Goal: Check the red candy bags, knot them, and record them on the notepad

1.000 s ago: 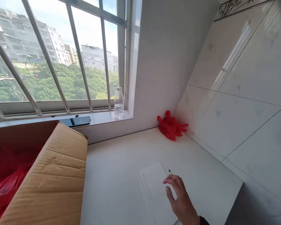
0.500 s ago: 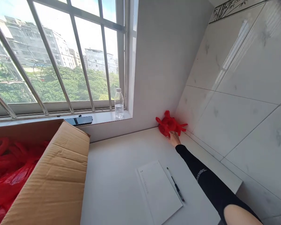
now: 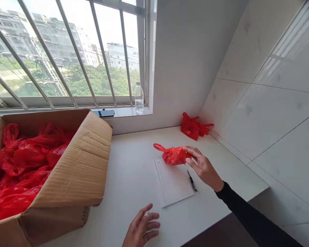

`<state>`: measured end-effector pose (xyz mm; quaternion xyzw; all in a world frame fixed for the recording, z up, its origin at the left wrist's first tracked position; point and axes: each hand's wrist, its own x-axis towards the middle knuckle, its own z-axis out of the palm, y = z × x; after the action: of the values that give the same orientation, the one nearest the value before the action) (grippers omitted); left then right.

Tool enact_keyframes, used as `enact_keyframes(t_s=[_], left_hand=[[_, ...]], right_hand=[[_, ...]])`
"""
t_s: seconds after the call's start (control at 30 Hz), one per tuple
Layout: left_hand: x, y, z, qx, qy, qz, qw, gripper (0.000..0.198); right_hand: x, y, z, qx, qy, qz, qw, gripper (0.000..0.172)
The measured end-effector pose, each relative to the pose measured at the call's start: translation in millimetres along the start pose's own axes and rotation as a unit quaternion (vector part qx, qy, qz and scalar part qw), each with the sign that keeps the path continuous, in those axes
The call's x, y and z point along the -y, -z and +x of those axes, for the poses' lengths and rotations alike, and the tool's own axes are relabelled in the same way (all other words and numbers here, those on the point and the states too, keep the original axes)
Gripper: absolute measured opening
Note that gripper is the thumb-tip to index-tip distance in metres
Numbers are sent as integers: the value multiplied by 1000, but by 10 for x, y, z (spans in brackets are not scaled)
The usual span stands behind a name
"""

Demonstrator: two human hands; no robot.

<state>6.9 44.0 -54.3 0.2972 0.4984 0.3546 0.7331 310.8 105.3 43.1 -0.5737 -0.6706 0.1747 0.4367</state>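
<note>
My right hand [image 3: 202, 166] holds a small tied red plastic bag [image 3: 173, 155] in the air above a white sheet of paper [image 3: 173, 182] on the white counter [image 3: 134, 178]. A black pen [image 3: 192, 181] lies at the paper's right edge, just below that hand. My left hand [image 3: 142, 228] hovers low over the counter near its front edge, fingers spread and empty. More red bags [image 3: 194, 126] lie in a small heap in the far corner by the tiled wall.
A large open cardboard box [image 3: 74, 178] full of red bags [image 3: 23, 161] stands on the left. On the window sill stand a water bottle [image 3: 138, 98] and a dark phone [image 3: 104, 113]. Tiled wall [image 3: 267, 113] closes the right side.
My right hand reached to the red heap in the corner, took one bag and drew it back over the paper. My left hand has come into view. The camera tilted down and left.
</note>
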Motion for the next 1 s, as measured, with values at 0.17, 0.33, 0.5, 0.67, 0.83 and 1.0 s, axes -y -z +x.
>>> enact_keyframes(t_s=[0.17,0.33,0.5,0.67,0.83,1.0], left_hand=[[114,-300,-42,82,-2,-192,978,55],[202,-307,-219,10,-99,-216,971,41],[297,-336,-404,-64,-154,-138,976,64],[245,-148,-583,-117,-196,30,973,75],[48,210,-624,-170,-306,278,895,33],[-30,58,-573,-88,-344,445,823,17]], right_hand=[[399,-121,-1015,141,-37,110,983,46],[132,-381,-1395,165,-56,74,982,29],[228,-712,-1310,107,-50,6,993,31],[306,-786,-1210,104,30,-6,994,14],[343,-732,-1234,119,39,6,992,9],[408,-754,-1271,119,53,-3,991,7]])
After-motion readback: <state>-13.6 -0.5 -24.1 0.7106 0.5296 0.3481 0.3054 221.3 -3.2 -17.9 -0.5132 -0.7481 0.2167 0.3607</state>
